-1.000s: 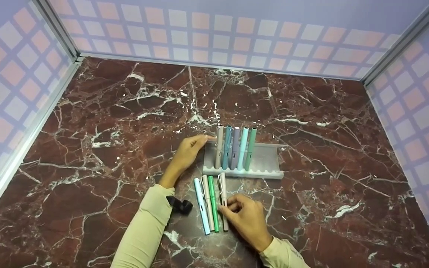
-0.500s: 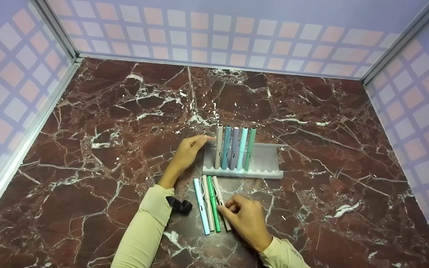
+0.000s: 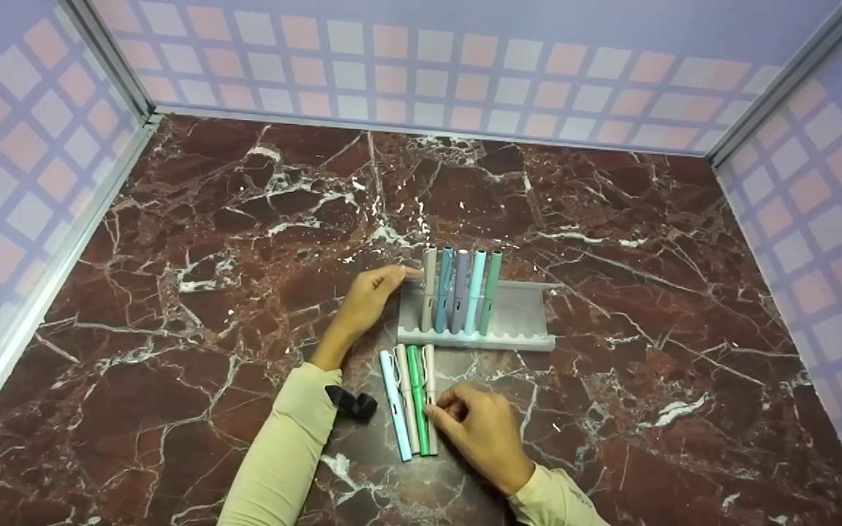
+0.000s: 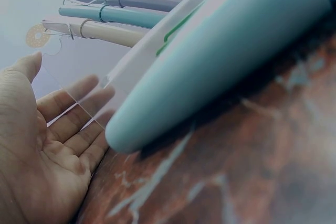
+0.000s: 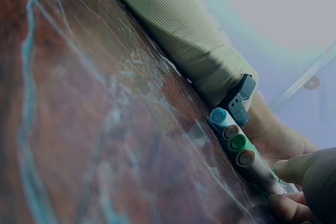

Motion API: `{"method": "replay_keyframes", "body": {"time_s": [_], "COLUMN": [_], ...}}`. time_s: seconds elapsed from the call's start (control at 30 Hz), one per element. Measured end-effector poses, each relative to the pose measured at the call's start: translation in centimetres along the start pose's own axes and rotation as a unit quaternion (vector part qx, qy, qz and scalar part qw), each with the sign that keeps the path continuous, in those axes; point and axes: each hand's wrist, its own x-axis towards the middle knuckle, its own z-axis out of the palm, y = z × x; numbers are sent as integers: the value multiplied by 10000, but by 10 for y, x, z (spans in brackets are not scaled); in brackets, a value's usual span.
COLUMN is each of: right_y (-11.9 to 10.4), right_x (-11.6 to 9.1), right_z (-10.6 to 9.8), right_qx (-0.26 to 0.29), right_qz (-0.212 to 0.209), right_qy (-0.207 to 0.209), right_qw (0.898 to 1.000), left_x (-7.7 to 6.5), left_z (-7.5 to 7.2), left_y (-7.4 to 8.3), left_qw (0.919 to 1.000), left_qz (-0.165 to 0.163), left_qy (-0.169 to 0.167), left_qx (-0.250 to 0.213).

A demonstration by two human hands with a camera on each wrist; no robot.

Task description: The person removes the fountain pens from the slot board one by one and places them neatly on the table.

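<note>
Four-sided rows aside, a clear pen stand (image 3: 520, 314) holds several pens leaning side by side: beige (image 3: 429, 292), blue (image 3: 445, 292), purple (image 3: 460, 292), light blue (image 3: 476, 292) and green (image 3: 491, 292). My left hand (image 3: 366, 296) is at the stand's left side; in the left wrist view its fingers (image 4: 73, 124) show extended behind the clear panel. In front of the stand lie a light blue pen (image 3: 395, 405), a beige pen (image 3: 405, 391), a bright green pen (image 3: 415, 380) and another beige pen (image 3: 430, 365). My right hand (image 3: 485, 435) pinches that rightmost beige pen between thumb and fingers.
Everything rests on a dark red marbled tabletop (image 3: 647, 314). Patterned panels (image 3: 435, 73) enclose its back and sides. A black wrist camera (image 3: 351, 403) on the left arm sits beside the loose pens.
The rightmost beige pen has swung and shifted left against the green pen, so it now lies alongside the others. The right hand moved slightly left; the left hand stayed put.
</note>
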Motion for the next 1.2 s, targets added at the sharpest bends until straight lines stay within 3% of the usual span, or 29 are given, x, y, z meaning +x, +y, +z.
{"method": "replay_keyframes", "body": {"time_s": [0.33,0.67,0.87,1.03,1.2], "right_y": [0,9,27,47,62], "right_x": [0,7,27,46,64], "right_z": [0,1,-5,-12,-19], "right_qx": [-311,68,191,138,-51], "right_qz": [-130,-178,-682,-1365,-1501], "right_qy": [-73,248,872,1671,2411], "right_qw": [9994,9995,9937,9763,9588], "left_x": [-1,0,0,0,0], "left_z": [0,-1,-1,0,1], "left_y": [0,-1,1,1,1], "left_qw": [10000,10000,9998,9999,10000], "left_qz": [-29,-93,-179,-118,-78], "left_qy": [-38,-36,-3,24,48], "left_qx": [73,5,17,7,-12]}}
